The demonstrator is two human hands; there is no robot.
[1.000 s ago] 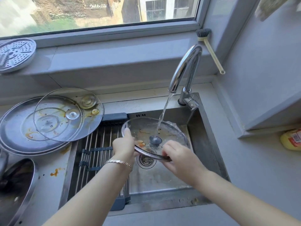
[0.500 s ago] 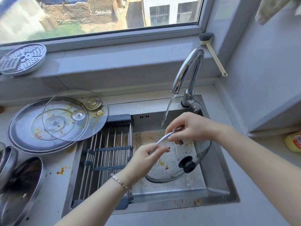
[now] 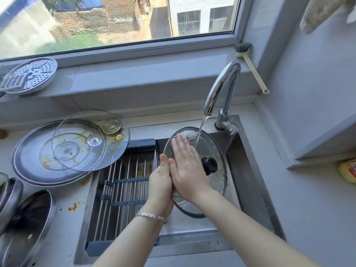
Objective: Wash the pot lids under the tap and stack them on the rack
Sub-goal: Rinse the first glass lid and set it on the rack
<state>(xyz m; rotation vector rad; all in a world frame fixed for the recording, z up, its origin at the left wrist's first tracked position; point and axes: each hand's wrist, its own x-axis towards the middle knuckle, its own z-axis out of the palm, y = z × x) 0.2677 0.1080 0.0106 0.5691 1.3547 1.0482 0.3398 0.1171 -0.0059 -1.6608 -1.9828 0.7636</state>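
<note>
- Standing tilted on edge inside the stainless steel sink (image 3: 250, 170), a round, clear glass pot lid (image 3: 212, 147) has its black knob (image 3: 209, 164) facing the person.
- The curved chrome tap (image 3: 221, 87) pours a thin stream of water (image 3: 200, 132) onto the upper part of that lid.
- The right hand (image 3: 185, 166) lies flat on the knob side of the glass, its grip spread, with straight fingers pointing up toward the stream.
- The left hand (image 3: 160, 182) holds the lid's left rim. Its thumb runs up the near face, while its fingers are hidden behind the glass, so the grip looks pinched on the rim.
- A silver bracelet (image 3: 150, 215) circles the left wrist.
- A roll-up rack of metal rods with dark blue ends (image 3: 125, 180) covers the left part of the sink, just beside the washed lid.
- On the grey tabletop (image 3: 308, 209) left of the sink, a second glass lid smeared with orange sauce (image 3: 90, 139) rests on a large round steel lid (image 3: 28, 157).
- More steel lids (image 3: 25, 224) lie at the lower left edge.
- A perforated metal steamer plate (image 3: 28, 76) sits on the window ledge.
- A cream-handled dish brush (image 3: 250, 68) leans in the corner behind the tap.
</note>
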